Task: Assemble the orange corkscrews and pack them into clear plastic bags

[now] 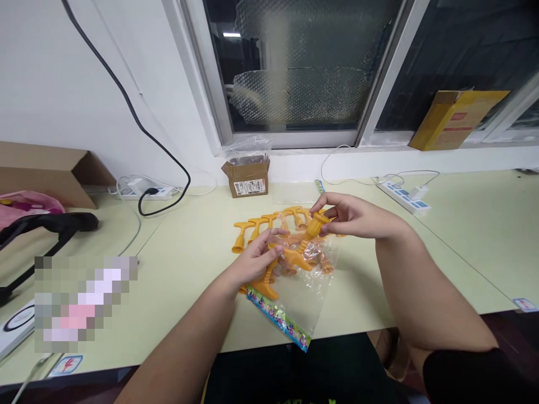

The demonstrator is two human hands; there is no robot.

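Above the table, my right hand pinches the flared cup end of a yellow plastic piece, which has a ribbed stem and a curved crossbar and hangs tilted. My left hand is closed around another yellow piece of the same shape, partly hidden by the fingers. Between and below the hands lies a clear plastic bag with a colourful printed strip along its near edge. Some yellow pieces show through its film. Behind it, several more yellow pieces stand in a row on the table.
A small open cardboard box stands by the wall, beside a flat clear bag. Power strips with cables lie along the back. At left are a black strap-like object and a larger carton. A yellow box leans against the window.
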